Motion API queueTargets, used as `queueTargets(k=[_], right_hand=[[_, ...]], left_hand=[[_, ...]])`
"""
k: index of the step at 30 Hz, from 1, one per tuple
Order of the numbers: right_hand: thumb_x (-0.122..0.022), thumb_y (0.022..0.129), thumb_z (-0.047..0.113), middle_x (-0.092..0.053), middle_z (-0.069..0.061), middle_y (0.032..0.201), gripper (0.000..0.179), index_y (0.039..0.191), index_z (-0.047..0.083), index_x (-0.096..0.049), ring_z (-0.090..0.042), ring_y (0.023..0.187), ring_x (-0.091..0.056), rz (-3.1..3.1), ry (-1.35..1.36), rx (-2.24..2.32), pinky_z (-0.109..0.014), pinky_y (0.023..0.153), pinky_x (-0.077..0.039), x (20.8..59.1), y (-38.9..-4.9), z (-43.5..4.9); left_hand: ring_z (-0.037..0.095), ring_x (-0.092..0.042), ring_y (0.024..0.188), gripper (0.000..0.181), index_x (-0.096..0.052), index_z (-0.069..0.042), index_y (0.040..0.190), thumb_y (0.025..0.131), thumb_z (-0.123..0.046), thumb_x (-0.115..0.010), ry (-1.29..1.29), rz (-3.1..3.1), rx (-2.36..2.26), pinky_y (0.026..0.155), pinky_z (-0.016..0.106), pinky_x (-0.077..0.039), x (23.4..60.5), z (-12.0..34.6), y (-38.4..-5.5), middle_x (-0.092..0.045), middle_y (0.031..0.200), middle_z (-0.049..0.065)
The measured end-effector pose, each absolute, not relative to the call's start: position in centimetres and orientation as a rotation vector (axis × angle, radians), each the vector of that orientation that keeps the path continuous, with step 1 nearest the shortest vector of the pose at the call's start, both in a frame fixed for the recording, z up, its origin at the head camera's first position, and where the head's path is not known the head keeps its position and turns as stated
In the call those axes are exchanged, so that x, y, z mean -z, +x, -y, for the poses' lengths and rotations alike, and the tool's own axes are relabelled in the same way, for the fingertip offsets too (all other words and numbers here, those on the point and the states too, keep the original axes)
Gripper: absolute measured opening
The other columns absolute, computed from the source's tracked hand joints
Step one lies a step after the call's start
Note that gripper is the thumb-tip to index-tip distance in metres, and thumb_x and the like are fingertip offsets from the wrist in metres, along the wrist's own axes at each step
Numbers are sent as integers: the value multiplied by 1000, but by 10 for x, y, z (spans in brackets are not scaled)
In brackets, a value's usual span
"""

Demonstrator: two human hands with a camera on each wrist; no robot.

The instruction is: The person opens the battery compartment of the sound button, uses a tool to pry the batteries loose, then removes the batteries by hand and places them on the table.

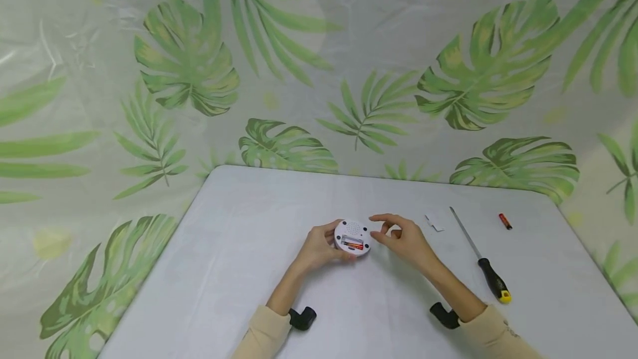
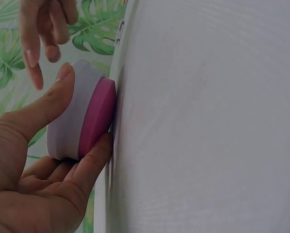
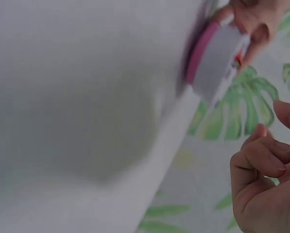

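Note:
My left hand (image 1: 319, 248) holds a round white device (image 1: 354, 228) with its underside turned up, fingers and thumb around the rim. That underside has a patch of small speaker holes, dark feet and an uncovered battery compartment with a red battery (image 1: 355, 246) in it. From the side, in the left wrist view, the device's other face is a pink layer (image 2: 97, 116) close to the tabletop. Just right of the device hovers my right hand (image 1: 406, 240), apart from it. Its fingers are loosely bent, thumb and forefinger are separated, and nothing shows between them.
On the white table (image 1: 199, 270), to the right, lie a small white piece (image 1: 437, 228), a long screwdriver (image 1: 492, 280) with a black and yellow handle, and a loose red battery (image 1: 505, 221). A leaf-patterned sheet (image 1: 374, 26) hangs behind the table's far edge.

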State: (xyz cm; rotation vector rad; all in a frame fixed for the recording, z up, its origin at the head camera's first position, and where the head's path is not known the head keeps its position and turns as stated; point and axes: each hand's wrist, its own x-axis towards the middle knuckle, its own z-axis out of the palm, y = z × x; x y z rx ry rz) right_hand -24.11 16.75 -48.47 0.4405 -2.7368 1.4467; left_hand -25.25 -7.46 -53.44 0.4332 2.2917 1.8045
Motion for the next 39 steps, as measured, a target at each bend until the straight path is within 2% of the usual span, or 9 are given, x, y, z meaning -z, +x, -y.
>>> queueTargets(k=[6,13,24,32,39], right_hand=[[-80,90,14,-60,-3,82,21,111,10,-79,-1,52,-34,2781,446,-1446,-17,47,-31,502,-234,-152],[-81,90,16,-66,-2,83,12,101,10,-81,-10,68,-49,2811,494,-1354,-17,53,-37,508,-231,-144],[-84,85,12,-63,2,76,7,92,11,-82,-5,62,-45,2740,466,-1238,-18,51,-38,502,-228,-145],[-81,89,15,-62,0,76,7,96,13,-82,-9,64,-45,2722,350,-1149,-20,53,-37,484,-237,-179],[-78,93,19,-58,-5,73,14,101,9,-81,-5,51,-35,2667,199,-1059,-21,44,-30,467,-249,-234]], left_hand=[[32,-59,138,85,-52,1,149,75,-9,-93,457,-2307,-1797,111,40,-52,535,73,-253,-60,148,19],[34,-57,139,85,-52,1,149,75,-6,-92,463,-2294,-1818,113,42,-51,534,74,-253,-58,150,20],[33,-58,138,88,-52,0,150,73,-7,-94,450,-2302,-1802,112,40,-51,533,74,-251,-60,148,18],[35,-57,139,88,-52,0,149,72,-6,-94,439,-2319,-1789,115,42,-48,535,73,-251,-59,149,19],[35,-56,140,91,-51,1,150,71,-8,-95,404,-2323,-1780,116,43,-47,535,73,-251,-58,150,19]])
